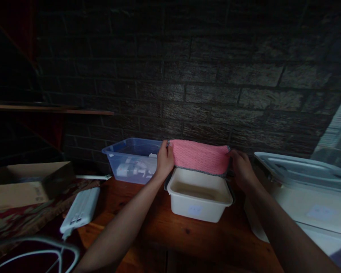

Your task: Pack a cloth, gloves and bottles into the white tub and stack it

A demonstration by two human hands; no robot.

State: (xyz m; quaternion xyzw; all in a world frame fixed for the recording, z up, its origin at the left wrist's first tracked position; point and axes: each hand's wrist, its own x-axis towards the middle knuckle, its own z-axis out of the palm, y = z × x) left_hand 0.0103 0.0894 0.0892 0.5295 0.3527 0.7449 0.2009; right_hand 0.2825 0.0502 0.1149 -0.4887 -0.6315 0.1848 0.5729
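Note:
A pink textured cloth with dark edging is stretched between my two hands, above the back rim of a white plastic tub. My left hand pinches its upper left corner. At the upper right corner, my right hand grips the cloth, though the fingertips are dim. The tub stands on the wooden table with a small pale label on its front, and its visible inside shows only a plain beige surface. The cloth's lower edge hangs behind the tub's opening; whether it touches the rim I cannot tell.
Left of the tub sits a clear bluish bin with white items inside. A white power bank with a cable and an open cardboard box lie farther left. At right stands a large lidded container. A dark brick wall rises behind.

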